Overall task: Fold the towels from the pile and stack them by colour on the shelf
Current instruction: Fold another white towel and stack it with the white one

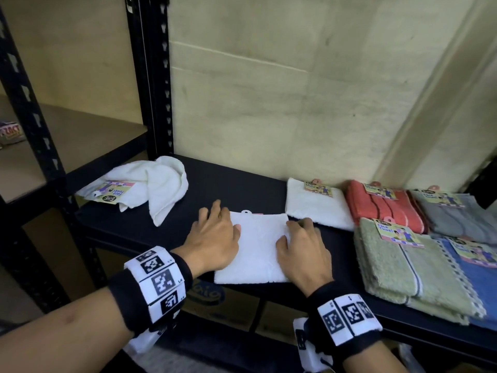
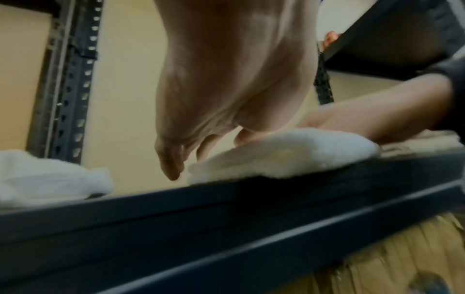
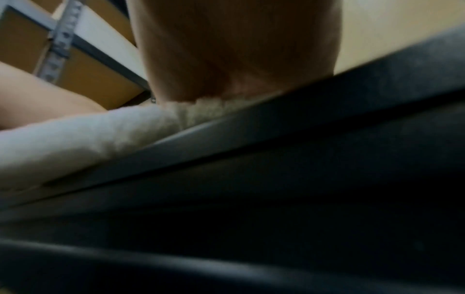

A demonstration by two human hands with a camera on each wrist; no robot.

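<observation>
right fingers (image 1: 295, 227) partly hidden under white towel (image 1: 258, 249).

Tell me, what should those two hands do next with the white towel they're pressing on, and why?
Probably lift the folded white towel and set it on the white stack just to its right. It already lies flat and square under the left hand and right hand, and the other stacks are orange, green, grey and blue.

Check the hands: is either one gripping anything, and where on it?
Neither grips. Left hand and right hand lie flat on the folded white towel, pressing its left and right sides.
</observation>
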